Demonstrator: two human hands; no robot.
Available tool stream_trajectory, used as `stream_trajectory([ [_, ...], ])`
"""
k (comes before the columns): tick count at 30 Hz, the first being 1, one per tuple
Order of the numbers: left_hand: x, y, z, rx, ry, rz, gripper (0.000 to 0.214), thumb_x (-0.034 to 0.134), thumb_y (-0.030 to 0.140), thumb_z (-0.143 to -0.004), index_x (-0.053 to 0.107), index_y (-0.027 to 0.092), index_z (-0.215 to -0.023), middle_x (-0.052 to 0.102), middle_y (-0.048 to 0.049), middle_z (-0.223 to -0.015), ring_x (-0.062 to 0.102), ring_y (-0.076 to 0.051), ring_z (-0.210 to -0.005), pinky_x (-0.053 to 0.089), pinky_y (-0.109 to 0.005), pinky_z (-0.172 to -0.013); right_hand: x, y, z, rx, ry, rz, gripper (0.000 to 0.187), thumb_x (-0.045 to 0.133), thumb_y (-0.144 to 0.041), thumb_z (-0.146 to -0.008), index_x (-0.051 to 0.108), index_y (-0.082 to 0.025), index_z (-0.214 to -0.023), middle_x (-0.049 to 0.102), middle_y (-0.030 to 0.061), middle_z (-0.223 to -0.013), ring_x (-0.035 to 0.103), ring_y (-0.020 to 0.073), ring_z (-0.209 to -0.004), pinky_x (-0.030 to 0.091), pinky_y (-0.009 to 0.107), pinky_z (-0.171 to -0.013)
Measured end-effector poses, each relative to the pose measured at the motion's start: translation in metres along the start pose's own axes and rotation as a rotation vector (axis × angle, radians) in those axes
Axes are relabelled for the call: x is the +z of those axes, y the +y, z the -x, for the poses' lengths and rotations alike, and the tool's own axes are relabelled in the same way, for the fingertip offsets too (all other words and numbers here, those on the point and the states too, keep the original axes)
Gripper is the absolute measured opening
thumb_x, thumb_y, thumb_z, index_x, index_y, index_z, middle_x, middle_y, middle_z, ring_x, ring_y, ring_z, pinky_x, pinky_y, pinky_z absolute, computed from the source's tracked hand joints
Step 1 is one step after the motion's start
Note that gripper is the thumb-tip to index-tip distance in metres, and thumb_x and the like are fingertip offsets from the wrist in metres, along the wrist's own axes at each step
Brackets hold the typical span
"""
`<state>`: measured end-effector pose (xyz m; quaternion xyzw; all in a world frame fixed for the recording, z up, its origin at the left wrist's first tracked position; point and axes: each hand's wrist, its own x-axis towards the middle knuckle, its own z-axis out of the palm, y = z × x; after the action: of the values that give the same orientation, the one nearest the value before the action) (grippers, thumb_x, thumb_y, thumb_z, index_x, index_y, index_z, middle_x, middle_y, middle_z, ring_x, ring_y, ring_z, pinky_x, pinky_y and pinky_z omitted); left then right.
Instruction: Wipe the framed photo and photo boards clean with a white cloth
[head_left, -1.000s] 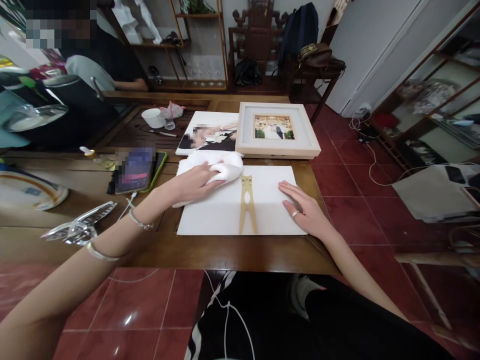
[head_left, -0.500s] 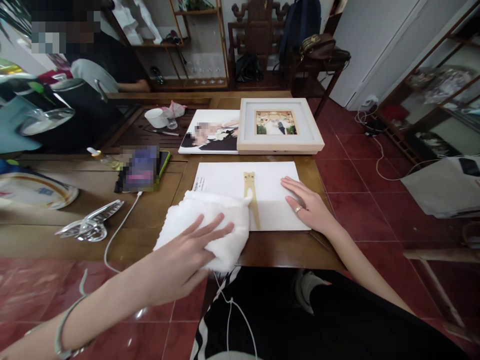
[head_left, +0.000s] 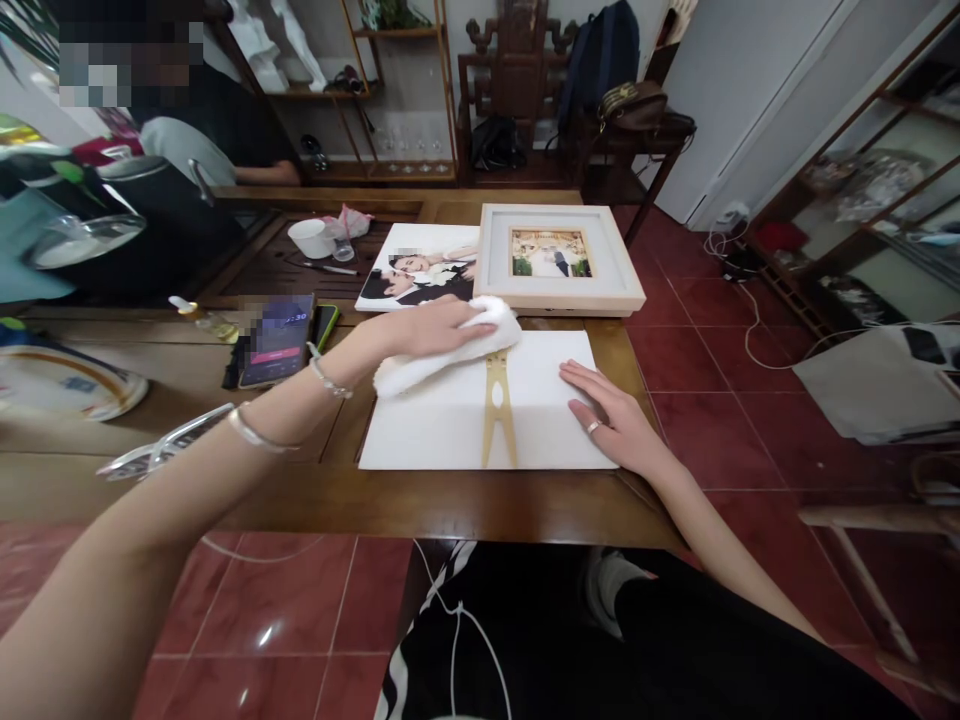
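Note:
My left hand [head_left: 439, 328] lies over a folded white towel [head_left: 420, 375], pressing it against the far left part of a white board [head_left: 555, 400]. The towel's far corner reaches the board's far edge, near the picture frame. Flat on the board is a gold two-legged stand piece [head_left: 497, 410] with an oval hole; its top end touches or lies just under the towel's edge. My right hand [head_left: 607, 410] rests on the board's right edge with fingers stretched out and a ring on one finger. Part of my left palm and thumb is hidden.
Beyond the board lie a light wooden picture frame [head_left: 626, 265] and a photo panel [head_left: 382, 270]. Left are a phone [head_left: 277, 350], a dropper bottle [head_left: 214, 322], a partly covered silver clamp-like tool [head_left: 150, 455] and a white cup [head_left: 311, 238]. A person [head_left: 232, 120] sits across the table.
My left hand has slid the towel away from me and to the right, from the board's near left corner toward its far edge. The gold piece's legs now show fully. My right hand stays put.

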<state>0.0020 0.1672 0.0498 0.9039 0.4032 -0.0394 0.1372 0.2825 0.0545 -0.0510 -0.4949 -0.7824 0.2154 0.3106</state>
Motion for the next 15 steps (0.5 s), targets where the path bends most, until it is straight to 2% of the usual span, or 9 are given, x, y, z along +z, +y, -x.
stream_trajectory([
  [4, 0.010, 0.021, -0.024, 0.138, 0.026, -0.014, 0.055, 0.024, 0.048, -0.101, 0.064, 0.012, -0.096, 0.067, -0.0126, -0.097, 0.064, -0.024, -0.093, 0.048, -0.036, -0.087, 0.000, 0.000, 0.000, -0.001, 0.004, -0.001, 0.041, 0.047, -0.031, -0.095, 0.051, -0.029, -0.136, 0.053, 0.0047, -0.143, 0.041, 0.0224, -0.138, 0.029, 0.051, -0.117],
  [7, 0.033, 0.047, -0.024, 0.235, 0.026, -0.136, 0.043, 0.030, 0.035, -0.101, 0.065, 0.011, -0.109, 0.060, -0.0190, -0.125, 0.056, -0.034, -0.118, 0.045, -0.049, -0.096, 0.000, 0.001, -0.001, 0.005, -0.003, 0.005, 0.042, 0.046, -0.031, -0.095, 0.050, -0.028, -0.137, 0.052, 0.0057, -0.144, 0.041, 0.0219, -0.139, 0.030, 0.051, -0.117],
  [9, 0.050, 0.060, -0.016, 0.245, 0.060, -0.264, 0.033, 0.038, 0.020, -0.097, 0.065, 0.011, -0.114, 0.042, -0.0200, -0.146, 0.036, -0.043, -0.135, 0.039, -0.061, -0.100, 0.000, 0.001, -0.001, 0.005, -0.006, 0.010, 0.042, 0.045, -0.031, -0.096, 0.050, -0.027, -0.137, 0.051, 0.0061, -0.144, 0.041, 0.0224, -0.139, 0.031, 0.051, -0.117],
  [11, 0.065, 0.071, -0.002, 0.234, 0.096, -0.354, 0.032, 0.042, 0.012, -0.092, 0.068, 0.010, -0.111, 0.031, -0.0192, -0.153, 0.023, -0.047, -0.141, 0.036, -0.066, -0.102, 0.000, 0.002, 0.000, 0.004, -0.009, 0.013, 0.043, 0.045, -0.032, -0.095, 0.050, -0.028, -0.138, 0.051, 0.0056, -0.144, 0.041, 0.0234, -0.139, 0.031, 0.051, -0.117],
  [15, 0.085, 0.098, 0.043, 0.300, 0.148, -0.370, 0.025, 0.051, 0.015, -0.087, 0.072, 0.010, -0.098, 0.031, -0.0205, -0.153, 0.025, -0.049, -0.139, 0.038, -0.065, -0.102, 0.001, 0.003, -0.001, 0.010, -0.007, 0.026, 0.043, 0.046, -0.033, -0.095, 0.050, -0.029, -0.137, 0.051, 0.0050, -0.144, 0.042, 0.0241, -0.138, 0.029, 0.052, -0.117],
])
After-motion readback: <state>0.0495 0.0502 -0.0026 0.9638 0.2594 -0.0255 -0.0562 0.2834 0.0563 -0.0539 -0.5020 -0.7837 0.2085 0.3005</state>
